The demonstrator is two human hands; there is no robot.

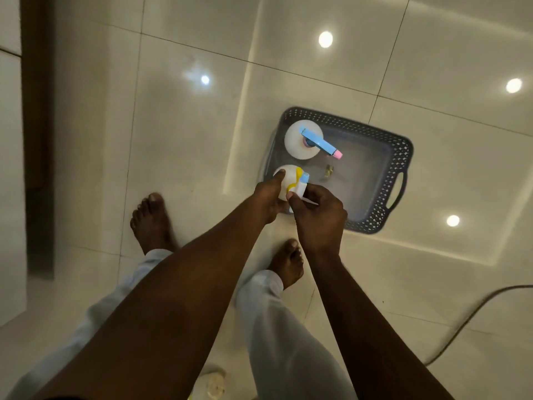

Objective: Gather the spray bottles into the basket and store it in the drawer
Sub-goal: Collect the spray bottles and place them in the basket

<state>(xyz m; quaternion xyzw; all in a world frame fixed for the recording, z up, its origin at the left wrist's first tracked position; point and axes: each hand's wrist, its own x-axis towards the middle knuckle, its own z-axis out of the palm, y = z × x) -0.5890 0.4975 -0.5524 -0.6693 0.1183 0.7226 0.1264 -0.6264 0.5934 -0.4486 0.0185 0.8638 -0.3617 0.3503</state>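
A grey perforated basket [398, 157] sits on the tiled floor. In its far left corner stands a white spray bottle with a blue head and pink nozzle [300, 140]. A second white spray bottle with a yellow and blue head [291, 177] is at the basket's near left corner. My left hand [269, 197] grips its body. My right hand [317, 217] is closed around its spray head from the right. The bottle's lower part is hidden by my hands.
A small brownish scrap [328, 170] lies on the basket's bottom. My bare feet [150, 220] stand left of and below the basket. A dark cable [473, 313] runs across the floor at right. A white object [213, 382] lies between my legs. Dark wood trim [37, 140] borders the left.
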